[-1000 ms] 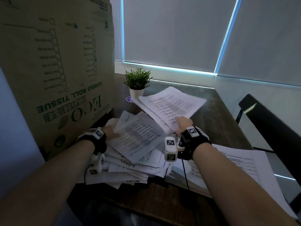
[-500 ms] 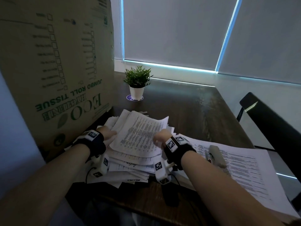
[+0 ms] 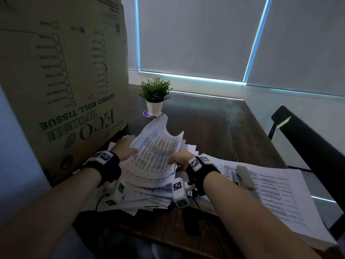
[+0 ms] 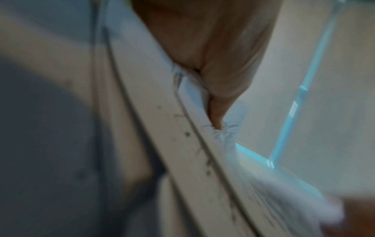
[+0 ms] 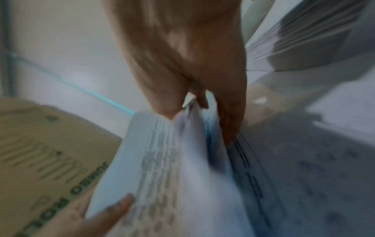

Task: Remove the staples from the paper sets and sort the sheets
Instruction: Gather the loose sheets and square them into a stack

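Note:
A stapled paper set point(image 3: 155, 152) with printed lines is held up over the messy pile of paper sets point(image 3: 147, 193); its far end curls upward. My left hand point(image 3: 130, 149) grips its left edge, thumb on top. My right hand point(image 3: 174, 161) pinches the near right corner. In the blurred left wrist view, the left hand point(image 4: 213, 102) clamps a paper edge point(image 4: 194, 89). In the right wrist view, the right hand point(image 5: 194, 102) pinches the paper set point(image 5: 168, 168), and a finger of the left hand point(image 5: 115, 210) lies on its far edge. No staple is visible.
A flat stack of sheets point(image 3: 283, 200) lies at the right with a grey stapler-like tool point(image 3: 244, 177) on it. A large cardboard box point(image 3: 61, 71) stands at the left, a small potted plant point(image 3: 155, 94) behind the pile, and a black chair point(image 3: 308, 146) at the right.
A second ago my right hand held a set out over the table; it came back to the pile. Both hands now lift the top set, whose far end has bowed upward.

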{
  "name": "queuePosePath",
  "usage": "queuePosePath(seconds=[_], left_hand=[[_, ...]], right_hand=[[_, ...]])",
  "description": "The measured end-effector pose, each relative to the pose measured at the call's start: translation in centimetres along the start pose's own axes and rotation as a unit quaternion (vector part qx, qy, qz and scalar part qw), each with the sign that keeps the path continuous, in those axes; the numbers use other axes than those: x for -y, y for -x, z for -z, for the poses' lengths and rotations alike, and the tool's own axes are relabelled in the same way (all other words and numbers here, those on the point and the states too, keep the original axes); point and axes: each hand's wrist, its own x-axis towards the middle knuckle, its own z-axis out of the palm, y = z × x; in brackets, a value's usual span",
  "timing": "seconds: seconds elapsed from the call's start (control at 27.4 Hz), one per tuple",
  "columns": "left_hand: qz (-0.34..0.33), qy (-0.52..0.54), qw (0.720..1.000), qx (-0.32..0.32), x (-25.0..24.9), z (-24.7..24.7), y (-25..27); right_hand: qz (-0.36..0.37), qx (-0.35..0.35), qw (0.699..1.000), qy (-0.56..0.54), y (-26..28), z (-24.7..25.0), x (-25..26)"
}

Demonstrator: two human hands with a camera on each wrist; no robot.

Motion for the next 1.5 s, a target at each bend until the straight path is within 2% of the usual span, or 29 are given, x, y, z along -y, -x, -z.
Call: queuePosePath(seconds=[0.11,0.22,0.26,0.33,0.37,0.44,0.48,0.55,0.62,0.69,0.77,0.84,0.91,1.02,1.06,1.13,1.17,1.32,1.39,1.46,1.5], left_hand=[[0.019,0.174,0.984,-0.018,0.3,1.7,1.2],[0.067,0.257,0.964,-0.034,2.2,3.3,2.4],[0.082,0.292,0.952,-0.042,3.1,3.4,2.7],[0.131,0.383,0.914,-0.017,4.1,3.1,3.2],[0.166,0.417,0.894,0.011,3.6,2.6,3.7],[0.196,0.436,0.876,0.067,2.1,1.2,4.4],[0.182,0.442,0.874,0.087,1.2,0.4,4.7],[0.147,0.401,0.901,0.078,-0.1,-0.4,5.1],[0.096,0.366,0.925,-0.015,0.2,0.4,4.2],[0.019,0.335,0.934,-0.123,0.1,2.7,3.1],[-0.065,0.301,0.936,-0.169,-1.6,4.9,2.0],[-0.116,0.331,0.919,-0.182,-4.3,6.1,1.2],[-0.107,0.369,0.905,-0.182,-5.9,6.2,1.8],[-0.070,0.347,0.925,-0.136,-5.1,2.8,3.7],[-0.060,0.354,0.924,-0.134,-4.4,1.1,4.0],[-0.059,0.410,0.900,-0.137,-4.5,-1.4,4.6],[-0.061,0.411,0.897,-0.149,-5.5,-1.7,4.9],[-0.078,0.406,0.877,-0.244,-8.3,0.5,4.0],[-0.078,0.422,0.862,-0.270,-8.4,0.2,3.8],[-0.054,0.453,0.859,-0.233,-7.9,-1.5,4.5],[-0.047,0.465,0.859,-0.211,-7.7,-2.0,4.5]], right_hand=[[-0.025,-0.093,0.991,-0.090,-0.9,0.1,-0.9],[-0.023,-0.163,0.982,-0.089,0.3,1.3,-0.8],[-0.022,-0.134,0.982,-0.133,0.5,1.7,-0.8],[0.003,0.010,0.964,-0.266,0.7,1.9,-0.8],[0.010,0.064,0.959,-0.274,0.7,1.7,-0.8],[0.021,0.134,0.964,-0.228,1.1,1.0,-0.5],[0.028,0.135,0.974,-0.182,1.6,0.5,-0.3],[0.062,0.090,0.986,-0.128,2.5,0.1,-0.3],[0.100,0.040,0.980,-0.165,2.9,1.2,-0.6],[0.180,0.016,0.953,-0.243,4.1,3.1,0.4],[0.256,-0.018,0.914,-0.314,5.5,5.1,3.0],[0.306,-0.029,0.888,-0.342,6.5,6.9,5.2],[0.311,-0.030,0.890,-0.333,6.5,7.9,5.4],[0.264,0.047,0.917,-0.296,5.4,7.0,2.0],[0.251,0.059,0.925,-0.278,5.4,6.0,0.8],[0.240,0.041,0.930,-0.276,5.9,4.3,0.1],[0.239,0.024,0.927,-0.287,6.3,4.1,0.6],[0.290,0.028,0.898,-0.330,7.1,7.2,3.9],[0.265,0.023,0.908,-0.324,6.2,7.4,3.1],[0.229,0.010,0.921,-0.314,5.1,5.5,0.1],[0.224,0.002,0.919,-0.325,4.8,4.7,-1.0]])
